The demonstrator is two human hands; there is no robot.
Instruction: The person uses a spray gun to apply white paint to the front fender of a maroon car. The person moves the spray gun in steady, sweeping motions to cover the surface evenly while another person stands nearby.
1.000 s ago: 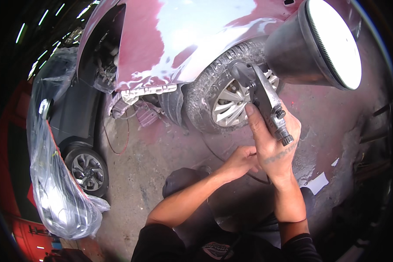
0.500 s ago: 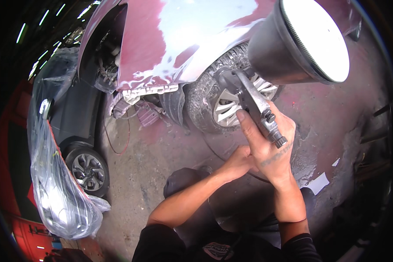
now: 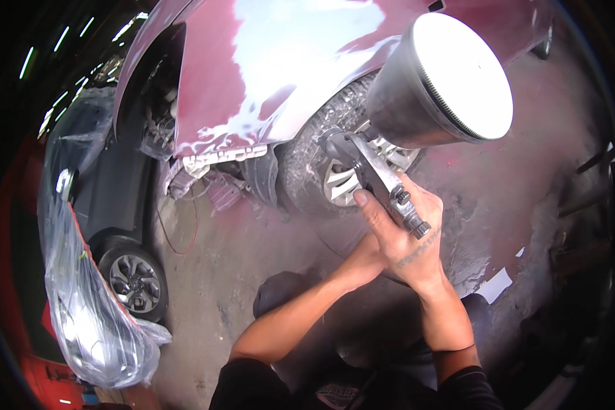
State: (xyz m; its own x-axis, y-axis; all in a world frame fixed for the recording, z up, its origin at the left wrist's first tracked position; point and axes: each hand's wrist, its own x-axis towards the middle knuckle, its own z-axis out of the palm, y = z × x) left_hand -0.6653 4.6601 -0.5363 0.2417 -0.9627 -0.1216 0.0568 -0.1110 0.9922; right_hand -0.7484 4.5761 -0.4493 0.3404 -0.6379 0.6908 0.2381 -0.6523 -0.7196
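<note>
My right hand (image 3: 413,239) is wrapped round the handle of a metal spray gun (image 3: 376,171), thumb along its side. A large dark cup with a white round top (image 3: 406,102) sits on the gun. The gun's front end points toward a maroon car panel (image 3: 208,102) bearing a broad whitish patch (image 3: 287,61). My left hand (image 3: 363,263) is tucked against the underside of the right hand and wrist; its fingers are hidden there. Just past the gun is the car's tyre (image 3: 304,171) with a silver rim, partly covered by the gun and cup.
On the left stands a dark car (image 3: 116,184), partly draped in clear plastic sheeting (image 3: 85,321). A thin red hose (image 3: 191,242) lies on the concrete floor (image 3: 205,301). White paper (image 3: 495,285) lies to my right. Exposed parts (image 3: 222,160) hang under the maroon panel's edge.
In the picture, the gun and both hands sit slightly farther left, and the car and floor have shifted too. A pale haze now spreads around the wheel and floor.
</note>
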